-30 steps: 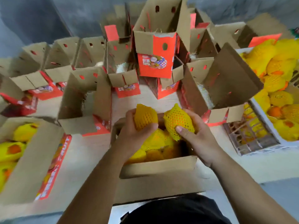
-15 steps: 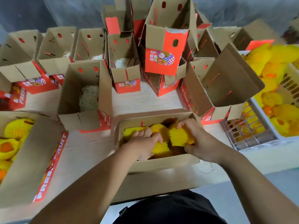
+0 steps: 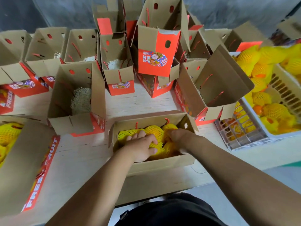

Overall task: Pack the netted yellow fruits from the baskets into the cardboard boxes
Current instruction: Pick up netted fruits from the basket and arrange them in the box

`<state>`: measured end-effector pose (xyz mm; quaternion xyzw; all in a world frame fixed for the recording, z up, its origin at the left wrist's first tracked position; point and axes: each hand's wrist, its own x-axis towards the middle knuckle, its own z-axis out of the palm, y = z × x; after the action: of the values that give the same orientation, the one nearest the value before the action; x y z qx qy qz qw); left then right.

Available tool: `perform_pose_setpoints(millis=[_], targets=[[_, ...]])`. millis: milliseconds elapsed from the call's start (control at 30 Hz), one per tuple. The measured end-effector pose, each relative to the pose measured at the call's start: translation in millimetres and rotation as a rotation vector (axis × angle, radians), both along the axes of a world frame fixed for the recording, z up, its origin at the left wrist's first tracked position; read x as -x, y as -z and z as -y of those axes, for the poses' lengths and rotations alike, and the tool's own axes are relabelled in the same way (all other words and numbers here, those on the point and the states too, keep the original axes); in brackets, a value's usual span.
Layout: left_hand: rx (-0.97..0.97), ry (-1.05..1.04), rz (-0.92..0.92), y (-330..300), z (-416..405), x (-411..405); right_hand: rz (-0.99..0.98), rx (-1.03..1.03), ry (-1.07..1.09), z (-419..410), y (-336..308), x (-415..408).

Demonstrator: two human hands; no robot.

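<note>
Both hands (image 3: 141, 147) now deeper in box (image 3: 156, 165)

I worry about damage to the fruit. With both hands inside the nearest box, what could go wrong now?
1. The left hand presses on the netted yellow fruits; hard pushing could bruise them.
2. The open brown cardboard box sits at the table edge and might slide off.
</note>
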<state>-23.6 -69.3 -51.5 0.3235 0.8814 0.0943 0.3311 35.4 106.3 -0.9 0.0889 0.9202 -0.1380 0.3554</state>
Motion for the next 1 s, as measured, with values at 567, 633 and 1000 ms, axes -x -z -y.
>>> perform_pose_setpoints(millis=[567, 633, 1000], targets=[[-0.708, -0.152, -0.037, -83, -177, -73, -0.964, 0.195, 0.296, -122, -31, -94], [-0.737, -0.113, -0.029, -83, -218, -85, -0.977, 0.192, 0.343, -160, -33, -111], [-0.456, 0.187, -0.429, -53, -433, -91, -0.859, 0.227, 0.431, -380, -9, -163]])
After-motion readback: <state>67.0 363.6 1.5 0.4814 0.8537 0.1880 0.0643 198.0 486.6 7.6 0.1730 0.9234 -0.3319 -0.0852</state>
